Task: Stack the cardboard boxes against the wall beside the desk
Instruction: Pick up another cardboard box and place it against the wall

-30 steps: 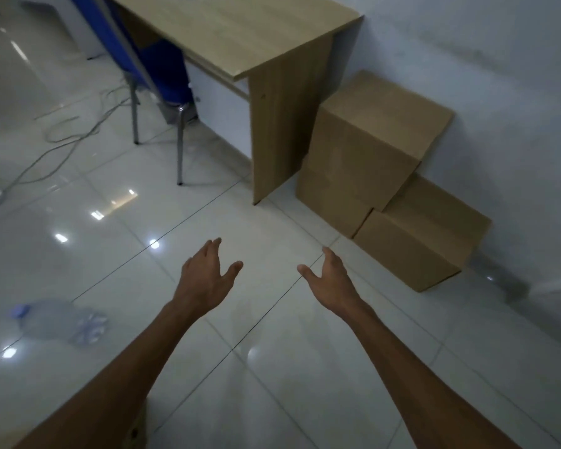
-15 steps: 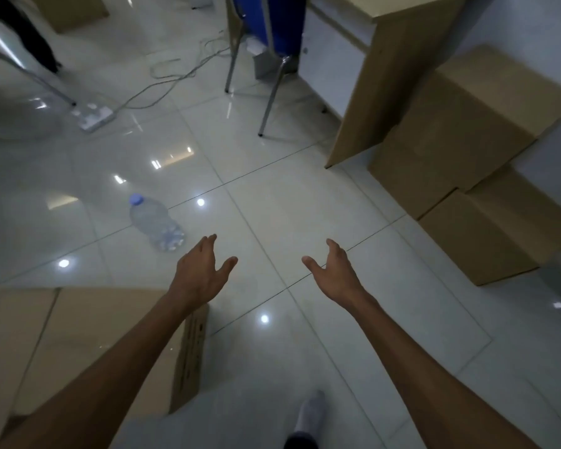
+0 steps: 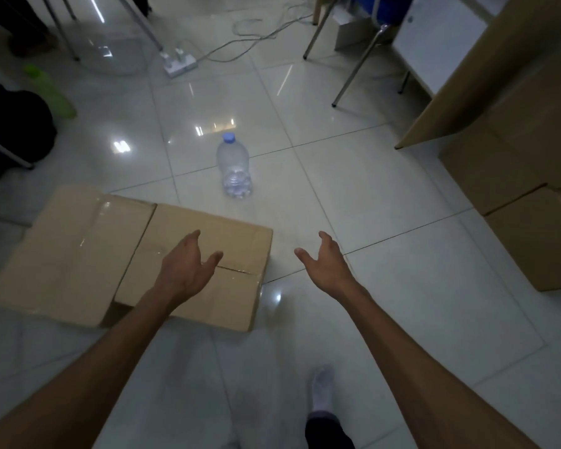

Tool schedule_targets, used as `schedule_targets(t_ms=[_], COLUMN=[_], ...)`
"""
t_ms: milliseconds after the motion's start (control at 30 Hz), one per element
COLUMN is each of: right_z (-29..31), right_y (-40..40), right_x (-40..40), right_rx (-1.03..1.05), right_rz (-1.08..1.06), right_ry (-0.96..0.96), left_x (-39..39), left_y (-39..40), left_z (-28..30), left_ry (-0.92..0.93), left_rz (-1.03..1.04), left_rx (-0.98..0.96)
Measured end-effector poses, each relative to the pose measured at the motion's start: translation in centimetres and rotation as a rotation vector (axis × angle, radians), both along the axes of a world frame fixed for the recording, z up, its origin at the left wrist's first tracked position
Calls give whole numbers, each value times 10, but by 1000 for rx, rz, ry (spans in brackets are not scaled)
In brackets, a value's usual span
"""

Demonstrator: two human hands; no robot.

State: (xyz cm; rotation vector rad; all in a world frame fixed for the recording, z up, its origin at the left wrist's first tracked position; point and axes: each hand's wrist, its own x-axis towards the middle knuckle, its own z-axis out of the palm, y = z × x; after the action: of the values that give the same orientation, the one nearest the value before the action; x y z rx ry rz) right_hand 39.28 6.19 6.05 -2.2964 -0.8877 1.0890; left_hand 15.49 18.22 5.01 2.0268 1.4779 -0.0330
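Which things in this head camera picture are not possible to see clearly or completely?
Head view:
- Stacked brown cardboard boxes by the desk: cut off by the right edge.
- Flat taped cardboard box on the floor: middle hidden by the left hand; contents unseen.
- Green object: blurred, unidentifiable.
- Right hand: open, empty.

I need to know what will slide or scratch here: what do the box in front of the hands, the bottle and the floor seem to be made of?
Box: plain brown cardboard, matte, with glossy clear tape along the flap seam. Water bottle: clear ribbed plastic with a blue cap, lying on its side. Floor: pale glazed tiles, probably ceramic, judging by grout lines and mirror-like light reflections.
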Motion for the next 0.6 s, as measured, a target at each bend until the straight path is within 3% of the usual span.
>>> schedule_targets(t_ms=[300,600], right_z=[-80,-160], right_y=[29,40], right_x=[-59,-80], right_rx=[-91,-111], right_rz=[94,45], right_ry=[23,40], left_x=[-67,-95], left_y=[13,18], left_z=[-71,-142], left_ry=[27,87], left_rz=[121,122], left_rx=[-62,-79])
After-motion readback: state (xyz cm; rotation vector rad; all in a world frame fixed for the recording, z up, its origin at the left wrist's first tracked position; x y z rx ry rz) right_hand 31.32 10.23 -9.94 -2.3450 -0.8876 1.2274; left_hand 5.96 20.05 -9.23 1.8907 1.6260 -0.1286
